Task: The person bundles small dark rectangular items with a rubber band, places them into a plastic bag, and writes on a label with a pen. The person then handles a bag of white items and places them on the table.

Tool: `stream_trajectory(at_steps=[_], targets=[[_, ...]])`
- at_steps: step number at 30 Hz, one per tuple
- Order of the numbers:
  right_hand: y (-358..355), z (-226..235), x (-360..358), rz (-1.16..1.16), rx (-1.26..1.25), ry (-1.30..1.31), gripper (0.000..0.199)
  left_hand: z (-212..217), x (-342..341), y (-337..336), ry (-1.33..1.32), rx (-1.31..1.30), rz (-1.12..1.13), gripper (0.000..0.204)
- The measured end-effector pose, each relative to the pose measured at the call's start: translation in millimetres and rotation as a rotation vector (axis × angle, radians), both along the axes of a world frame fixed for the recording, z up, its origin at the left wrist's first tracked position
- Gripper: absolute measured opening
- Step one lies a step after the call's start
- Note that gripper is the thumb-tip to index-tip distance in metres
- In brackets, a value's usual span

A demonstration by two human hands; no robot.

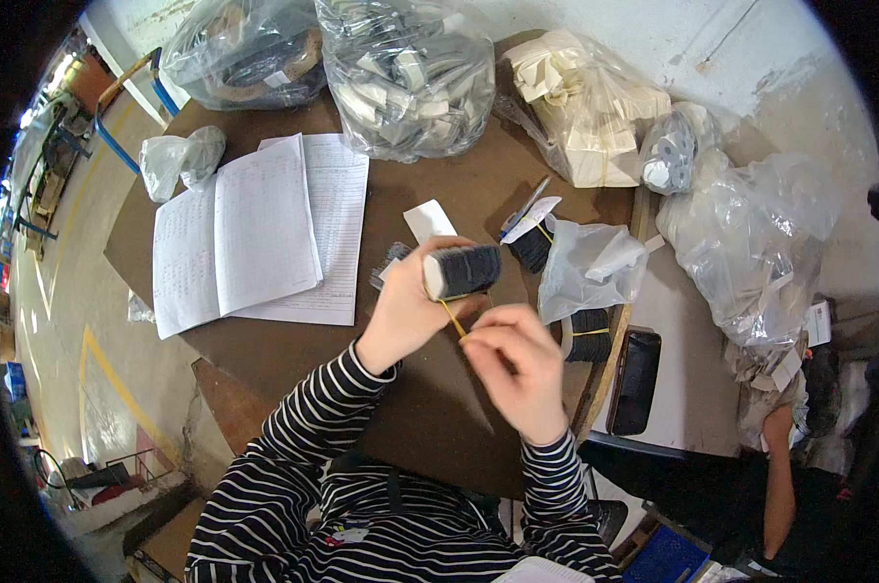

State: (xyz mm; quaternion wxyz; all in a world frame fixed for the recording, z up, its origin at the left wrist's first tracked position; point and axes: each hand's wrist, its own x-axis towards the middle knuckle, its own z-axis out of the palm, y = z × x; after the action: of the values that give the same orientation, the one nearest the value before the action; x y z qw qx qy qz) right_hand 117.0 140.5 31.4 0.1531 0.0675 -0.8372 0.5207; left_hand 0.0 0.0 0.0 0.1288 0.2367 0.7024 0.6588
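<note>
My left hand (401,309) is wrapped round a bundle of black strips (473,269) with a pale piece at its near end. A yellow rubber band (452,319) runs stretched from the underside of this bundle to my right hand (519,367), which pinches its other end between thumb and fingers. Behind the bundle lies a white paper slip (429,222). Some dark pieces (391,262) lie just left of my left hand, partly hidden by it. To the right is another banded black bundle (587,335), partly under a clear plastic bag (593,272).
An open notebook (255,238) and printed sheets (347,209) lie at left. Large clear bags of pieces (405,83) line the back. A pen (525,209) rests by a black bundle (532,250). A dark phone (635,381) lies at right; another person's arm (778,486) shows beyond.
</note>
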Motion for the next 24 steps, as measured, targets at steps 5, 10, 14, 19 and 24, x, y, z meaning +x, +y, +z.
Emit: stream_trajectory(at_steps=[5,10,14,19,24], targets=[[-55,14,9,0.379,-0.067,0.352,0.016,-22,17,13,0.239,-0.160,0.041,0.059],[-29,13,10,0.055,0.054,0.269,0.012,-21,14,6,0.283,-0.140,-0.145,0.062],[32,-5,12,-0.191,-1.048,0.228,0.024,-6,0,-1,0.159,-0.305,-0.353,0.068],[53,-6,-4,-0.215,-1.575,0.150,0.046,11,3,3,-0.068,-0.083,-0.410,0.079],[35,-4,4,0.083,-1.442,0.333,0.053,-17,4,2,-0.027,-0.216,-0.461,0.086]])
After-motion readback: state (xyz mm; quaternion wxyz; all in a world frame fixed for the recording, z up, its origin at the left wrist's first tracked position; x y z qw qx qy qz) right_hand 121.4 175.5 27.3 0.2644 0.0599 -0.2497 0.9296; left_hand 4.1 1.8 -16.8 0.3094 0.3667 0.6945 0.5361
